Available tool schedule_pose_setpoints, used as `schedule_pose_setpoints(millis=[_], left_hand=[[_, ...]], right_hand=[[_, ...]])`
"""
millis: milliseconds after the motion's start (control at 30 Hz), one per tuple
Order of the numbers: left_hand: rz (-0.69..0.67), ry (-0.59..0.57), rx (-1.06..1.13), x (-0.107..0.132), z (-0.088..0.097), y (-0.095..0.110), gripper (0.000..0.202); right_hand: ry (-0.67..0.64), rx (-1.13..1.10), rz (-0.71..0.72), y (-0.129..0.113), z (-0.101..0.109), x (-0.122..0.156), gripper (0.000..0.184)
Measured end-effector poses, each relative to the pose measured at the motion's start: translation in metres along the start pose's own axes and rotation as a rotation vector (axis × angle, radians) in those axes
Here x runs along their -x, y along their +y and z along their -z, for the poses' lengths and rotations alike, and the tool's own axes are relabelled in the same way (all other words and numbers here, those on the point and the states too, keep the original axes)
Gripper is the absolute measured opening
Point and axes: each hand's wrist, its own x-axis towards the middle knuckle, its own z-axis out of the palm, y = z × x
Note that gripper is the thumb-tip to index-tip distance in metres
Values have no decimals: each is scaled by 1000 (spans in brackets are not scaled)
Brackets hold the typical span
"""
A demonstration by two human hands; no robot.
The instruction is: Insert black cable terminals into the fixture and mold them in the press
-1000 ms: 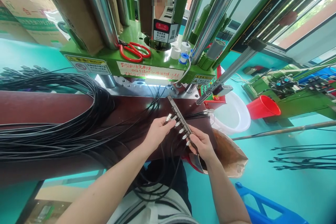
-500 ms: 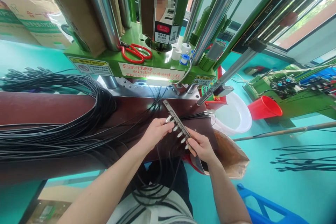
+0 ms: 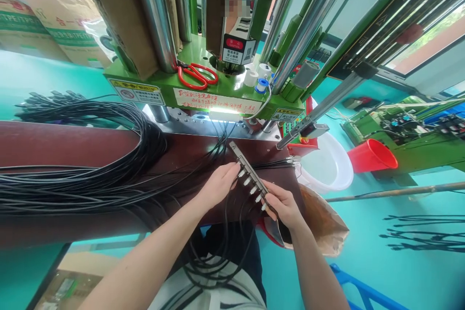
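A narrow metal mould bar (image 3: 249, 167) slants above the front of the brown tabletop, with several silver cable connectors (image 3: 252, 190) sticking out along its near side. Black cables hang below the bar and loop over my lap. My left hand (image 3: 222, 183) is closed at the bar's upper left part, fingertips pressed at its near edge beside the first connectors; what lies beneath them is partly hidden. Gripping the lower right end, my right hand (image 3: 285, 203) has its thumb on top and fingers around the bar.
A green press (image 3: 163, 88) stands ahead, carrying red-handled scissors (image 3: 198, 76) and small tape rolls (image 3: 261, 85). A thick black cable bundle (image 3: 147, 140) covers the left of the brown table (image 3: 65, 143). To the right are a white tub (image 3: 343, 174), a red bucket (image 3: 374, 155) and a paper bag (image 3: 329, 227).
The camera view has shifted slightly, so the surroundings sit farther right. My left fingers have moved off the connectors' tips, closer against the bar. My right hand keeps its grip.
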Motion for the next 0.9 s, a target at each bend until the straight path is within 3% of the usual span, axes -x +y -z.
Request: schedule_pose_setpoints(millis=[333, 433, 567, 633, 733, 800, 900], left_hand=[[88, -135, 12, 2, 18, -1, 37], [93, -107, -14, -2, 16, -3, 37], [98, 20, -83, -5, 11, -2, 35], [63, 72, -163, 0, 11, 1, 32], [-100, 102, -375, 14, 17, 9, 39], [-173, 81, -496, 24, 22, 14, 36], [-136, -1, -576, 35, 30, 18, 29]], right_hand=[[-98, 291, 56, -5, 0, 1, 46], [-61, 268, 33, -4, -3, 1, 46], [8, 124, -65, -6, 1, -2, 45], [32, 101, -122, -12, 11, -6, 45], [28, 195, -203, -27, 36, -18, 45], [-13, 302, -239, -38, 54, -31, 44], [-90, 468, -264, -53, 75, -57, 46]])
